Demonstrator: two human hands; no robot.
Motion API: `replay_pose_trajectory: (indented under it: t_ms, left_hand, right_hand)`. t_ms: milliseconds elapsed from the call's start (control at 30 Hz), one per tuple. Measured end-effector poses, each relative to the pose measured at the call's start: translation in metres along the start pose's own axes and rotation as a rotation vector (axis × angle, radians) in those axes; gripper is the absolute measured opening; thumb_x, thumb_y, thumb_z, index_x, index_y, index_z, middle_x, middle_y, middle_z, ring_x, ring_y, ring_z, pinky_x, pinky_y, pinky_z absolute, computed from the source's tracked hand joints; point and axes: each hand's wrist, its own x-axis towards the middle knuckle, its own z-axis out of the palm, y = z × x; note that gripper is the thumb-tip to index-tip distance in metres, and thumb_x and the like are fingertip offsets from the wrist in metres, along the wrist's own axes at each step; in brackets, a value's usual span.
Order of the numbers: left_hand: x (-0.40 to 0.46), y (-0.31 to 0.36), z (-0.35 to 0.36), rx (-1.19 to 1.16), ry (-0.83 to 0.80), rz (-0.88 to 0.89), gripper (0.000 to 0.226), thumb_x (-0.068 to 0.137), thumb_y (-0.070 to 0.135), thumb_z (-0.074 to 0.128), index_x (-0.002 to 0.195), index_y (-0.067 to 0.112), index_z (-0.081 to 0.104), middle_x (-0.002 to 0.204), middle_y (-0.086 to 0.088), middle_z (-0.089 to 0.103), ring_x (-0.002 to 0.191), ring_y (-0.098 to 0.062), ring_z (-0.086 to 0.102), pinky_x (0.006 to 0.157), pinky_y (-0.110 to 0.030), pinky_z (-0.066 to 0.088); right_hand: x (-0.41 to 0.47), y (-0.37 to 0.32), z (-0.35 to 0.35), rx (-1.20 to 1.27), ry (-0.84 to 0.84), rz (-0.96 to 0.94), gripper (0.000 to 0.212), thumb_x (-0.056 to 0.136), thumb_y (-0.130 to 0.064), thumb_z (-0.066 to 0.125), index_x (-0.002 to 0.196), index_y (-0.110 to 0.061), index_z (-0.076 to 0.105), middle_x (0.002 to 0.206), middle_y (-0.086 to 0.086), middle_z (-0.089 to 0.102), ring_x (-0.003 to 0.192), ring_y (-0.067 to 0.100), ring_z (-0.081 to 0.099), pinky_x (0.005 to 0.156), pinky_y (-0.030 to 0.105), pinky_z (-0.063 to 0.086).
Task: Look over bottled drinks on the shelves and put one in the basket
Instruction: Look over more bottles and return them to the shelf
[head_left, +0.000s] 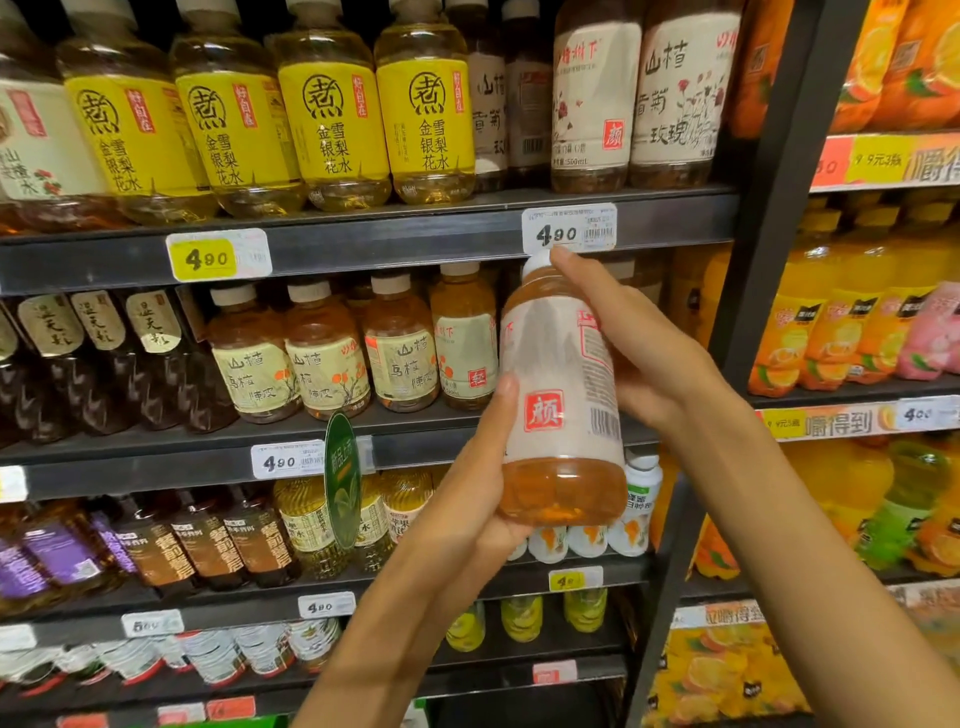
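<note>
**Inspecting a hawthorn drink bottle held in both hands**

Holding one white-label bottle (563, 395) off the shelf, in front of the middle shelf rows, cap (537, 262) up and tilted slightly left, long axis near vertical. Amber liquid shows at base and shoulder; label faces the camera with a red square seal and a barcode on the right side.

Left hand (467, 499) cups the bottom from below-left, thumb pressed up the label's left edge, fingers curled under the base. Right hand (639, 348) wraps the back and right side, one fingertip up beside the cap. Both hands are closed round the bottle, neither free.

Shelf context: yellow-label bottles (332, 119) on the top shelf, matching white-label hawthorn bottles (592, 104) top right, price tag (569, 228) just above the cap. Orange drinks (831, 322) fill the next bay to the right.

Basket not in view, so its direction from the hands cannot be told. Judgement: the look-over step is in hand, placing not yet done. The key relation is that the bottle stands upright between the hands, carried from below by the left, which sits lower. Likely one hand takes the full grip and lowers it base first. Risk: slick label, slipping on handover.
</note>
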Motion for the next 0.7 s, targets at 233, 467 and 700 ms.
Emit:
replay_pose_trajectory:
  t_ms: [233, 467, 700]
  left_hand:
    - [-0.007, 0.004, -0.001, -0.291, -0.21, -0.121, 0.07, 0.072, 0.045, 0.069, 0.13, 0.009, 0.052, 0.121, -0.024, 0.065, 0.109, -0.041, 0.064, 0.075, -0.053, 0.056]
    - [-0.003, -0.002, 0.001, -0.292, -0.125, -0.137, 0.08, 0.062, 0.043, 0.077, 0.128, 0.004, 0.052, 0.115, -0.026, 0.066, 0.104, -0.043, 0.065, 0.069, -0.05, 0.058]
    - [0.0, -0.008, -0.008, -0.131, -0.083, -0.058, 0.092, 0.051, 0.044, 0.092, 0.128, 0.014, 0.052, 0.124, -0.02, 0.064, 0.117, -0.04, 0.06, 0.095, -0.059, 0.048]
  right_hand:
    - [-0.01, 0.014, -0.003, 0.287, -0.051, 0.255, 0.037, 0.074, -0.04, 0.067, 0.101, -0.016, 0.064, 0.071, 0.006, 0.071, 0.065, 0.017, 0.071, 0.055, 0.026, 0.057]
    - [-0.008, 0.018, -0.003, 0.238, -0.03, 0.258, 0.027, 0.086, -0.04, 0.061, 0.102, -0.018, 0.061, 0.071, 0.003, 0.072, 0.067, 0.016, 0.071, 0.056, 0.025, 0.057]
    - [-0.005, 0.016, 0.0, -0.01, 0.018, -0.035, 0.028, 0.085, -0.045, 0.06, 0.103, -0.025, 0.065, 0.094, 0.004, 0.072, 0.091, 0.02, 0.07, 0.079, 0.031, 0.056]
